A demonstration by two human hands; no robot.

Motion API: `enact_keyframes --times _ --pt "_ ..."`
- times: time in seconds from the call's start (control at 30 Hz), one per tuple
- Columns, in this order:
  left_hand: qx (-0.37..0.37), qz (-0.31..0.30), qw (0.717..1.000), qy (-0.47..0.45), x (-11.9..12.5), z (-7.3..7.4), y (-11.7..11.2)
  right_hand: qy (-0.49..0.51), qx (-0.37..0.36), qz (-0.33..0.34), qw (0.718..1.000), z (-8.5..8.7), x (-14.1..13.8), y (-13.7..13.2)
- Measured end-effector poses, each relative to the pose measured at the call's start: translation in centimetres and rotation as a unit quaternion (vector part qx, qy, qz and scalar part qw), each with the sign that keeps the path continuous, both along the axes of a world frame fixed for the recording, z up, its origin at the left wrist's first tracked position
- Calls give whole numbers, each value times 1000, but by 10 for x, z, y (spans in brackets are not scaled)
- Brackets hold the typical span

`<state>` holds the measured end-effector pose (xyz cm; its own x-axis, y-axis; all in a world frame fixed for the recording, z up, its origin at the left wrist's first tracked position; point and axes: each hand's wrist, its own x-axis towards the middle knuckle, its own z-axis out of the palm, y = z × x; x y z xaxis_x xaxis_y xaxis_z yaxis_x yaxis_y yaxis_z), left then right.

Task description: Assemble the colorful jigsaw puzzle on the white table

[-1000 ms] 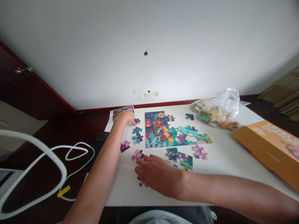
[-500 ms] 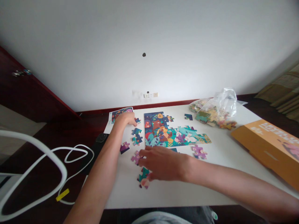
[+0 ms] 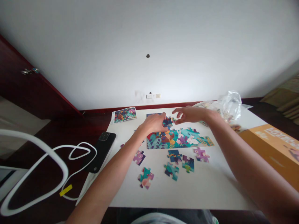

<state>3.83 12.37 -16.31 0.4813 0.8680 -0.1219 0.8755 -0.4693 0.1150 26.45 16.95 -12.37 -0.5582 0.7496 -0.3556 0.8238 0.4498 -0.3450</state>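
Observation:
My left hand [image 3: 155,122] reaches over the partly joined jigsaw puzzle [image 3: 158,141], its fingers closed on a dark blue puzzle piece [image 3: 167,122] at the upper right edge of the joined part. Beside it, my right hand [image 3: 190,114] has thumb and fingers apart, the tips close to the same edge. Below the puzzle lie loose pieces: a purple one [image 3: 139,157], a teal and pink one [image 3: 146,178], a teal one [image 3: 172,170], a dark one with a green plant [image 3: 188,163], a dark blue one [image 3: 174,156] and a pink one [image 3: 201,154]. My left forearm hides other pieces.
A printed picture sheet [image 3: 125,115] lies at the table's back left. A clear bag of pieces [image 3: 230,107] is behind my right forearm, with an orange box [image 3: 268,149] at the right. On the left are a black phone [image 3: 102,151] and a white cable [image 3: 79,147].
Both hands have moved to the puzzle's upper right edge, the left from the loose pieces at left, the right from those below. The loose piece by my left hand is gone from its spot.

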Motion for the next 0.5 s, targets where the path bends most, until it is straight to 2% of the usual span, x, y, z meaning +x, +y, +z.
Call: enact_keyframes --times 0.1,0.2,0.4,0.5 --pt "32 -6 999 -18 5 0 -4 54 -26 39 997 -8 -4 5" --pt "43 -2 998 -40 8 1 -7 86 -17 62 994 -13 -13 6" --pt "29 -31 997 -64 -5 -4 2 65 36 93 993 -19 -10 11" --pt "39 -43 996 -73 -16 -11 10 48 28 91 994 -21 -5 14"
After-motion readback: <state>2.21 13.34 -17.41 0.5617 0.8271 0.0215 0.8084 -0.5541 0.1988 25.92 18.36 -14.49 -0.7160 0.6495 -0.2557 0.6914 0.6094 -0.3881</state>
